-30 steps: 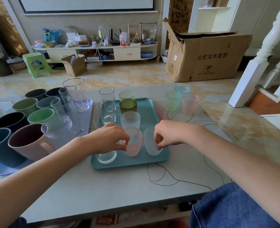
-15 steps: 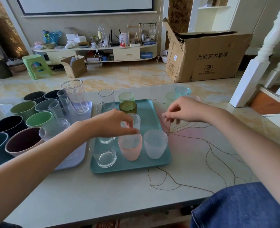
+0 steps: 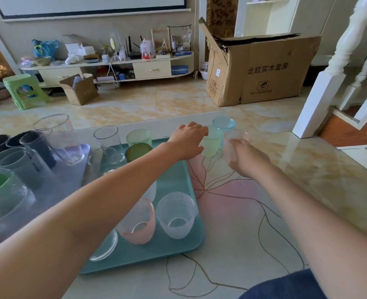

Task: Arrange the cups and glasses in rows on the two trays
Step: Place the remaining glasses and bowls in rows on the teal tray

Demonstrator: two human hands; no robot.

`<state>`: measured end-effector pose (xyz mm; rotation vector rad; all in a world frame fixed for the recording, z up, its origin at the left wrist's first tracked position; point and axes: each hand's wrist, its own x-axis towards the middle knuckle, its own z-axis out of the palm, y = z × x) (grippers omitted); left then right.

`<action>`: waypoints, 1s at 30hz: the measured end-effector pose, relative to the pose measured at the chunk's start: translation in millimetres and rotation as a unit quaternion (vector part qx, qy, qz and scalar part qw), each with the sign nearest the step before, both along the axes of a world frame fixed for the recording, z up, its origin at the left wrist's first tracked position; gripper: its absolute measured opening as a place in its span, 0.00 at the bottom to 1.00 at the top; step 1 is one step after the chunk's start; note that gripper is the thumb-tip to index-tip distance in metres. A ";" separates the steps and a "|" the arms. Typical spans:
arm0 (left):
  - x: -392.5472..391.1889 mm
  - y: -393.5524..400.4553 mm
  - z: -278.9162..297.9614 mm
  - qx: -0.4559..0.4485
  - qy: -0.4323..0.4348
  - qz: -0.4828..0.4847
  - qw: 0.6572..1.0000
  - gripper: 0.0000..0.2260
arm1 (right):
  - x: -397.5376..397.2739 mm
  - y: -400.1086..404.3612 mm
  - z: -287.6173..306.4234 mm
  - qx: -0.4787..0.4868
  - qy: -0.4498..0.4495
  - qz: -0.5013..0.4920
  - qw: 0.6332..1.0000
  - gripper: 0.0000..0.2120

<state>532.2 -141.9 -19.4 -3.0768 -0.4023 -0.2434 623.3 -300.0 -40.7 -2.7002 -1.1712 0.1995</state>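
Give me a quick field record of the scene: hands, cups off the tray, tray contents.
left hand: reaching past the teal tray, fingers on the light green cup
right hand: grip around the pale pink cup
blue cup: on the table behind those two, untouched
teal tray: near row holds a pink frosted cup and a clear frosted cup

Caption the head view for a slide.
Both hands reach past the teal plastic tray: left hand on pale green frosted cup, right hand on pale pink frosted cup.
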 end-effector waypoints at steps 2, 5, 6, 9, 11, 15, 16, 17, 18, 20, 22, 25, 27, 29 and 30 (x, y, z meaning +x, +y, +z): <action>17.5 4.3 -9.4 0.000 0.016 0.015 1.000 0.20 | 1.8 2.0 -4.6 0.014 -0.009 -0.016 1.000 0.27; 32.8 13.1 -22.8 -0.007 0.037 0.033 0.999 0.15 | 2.5 7.4 -11.0 0.058 -0.057 -0.032 0.996 0.23; 35.1 14.7 -26.1 -0.003 0.031 0.034 0.999 0.12 | 2.9 9.4 -13.1 0.067 -0.068 -0.032 0.995 0.22; 33.8 18.0 -27.7 -0.010 0.012 0.026 1.000 0.07 | 4.7 12.6 -16.6 0.073 -0.075 -0.042 0.994 0.16; 22.9 19.9 -19.6 -0.042 0.029 0.016 0.999 0.08 | 6.7 12.7 -18.5 0.074 -0.072 -0.052 0.993 0.12; -19.2 23.6 9.2 -0.122 0.049 -0.002 0.991 0.13 | 5.9 11.5 -17.9 0.078 -0.069 -0.045 0.994 0.11; -32.8 23.4 16.8 -0.132 0.041 -0.004 0.990 0.13 | 4.7 11.8 -16.8 0.083 -0.066 -0.043 0.993 0.10; -46.6 23.0 23.4 -0.135 0.035 -0.006 0.990 0.13 | 3.4 12.5 -15.3 0.088 -0.065 -0.041 0.993 0.10; -60.0 22.8 27.7 -0.132 0.036 -0.004 0.991 0.13 | 1.9 13.3 -13.8 0.092 -0.062 -0.040 0.993 0.10; -83.8 20.8 31.6 -0.120 0.058 -0.004 0.991 0.11 | -3.5 14.6 -9.4 0.097 -0.058 -0.033 0.993 0.09; -99.9 20.4 27.2 -0.129 0.083 -0.007 0.988 0.09 | -10.3 16.0 -4.3 0.096 -0.051 -0.023 0.994 0.10; -114.3 16.3 15.9 -0.131 0.109 -0.007 0.985 0.08 | -19.5 21.0 2.8 0.089 -0.033 -0.022 0.995 0.09; -119.8 11.9 9.0 -0.143 0.107 -0.005 0.984 0.10 | -25.1 25.8 6.8 0.091 -0.021 -0.029 0.995 0.07; -121.9 9.0 3.3 -0.158 0.098 0.005 0.983 0.12 | -30.8 29.9 10.3 0.107 -0.015 -0.026 0.994 0.07; -122.0 7.8 1.3 -0.162 0.095 0.010 0.982 0.12 | -33.7 31.4 12.2 0.117 -0.013 -0.019 0.993 0.07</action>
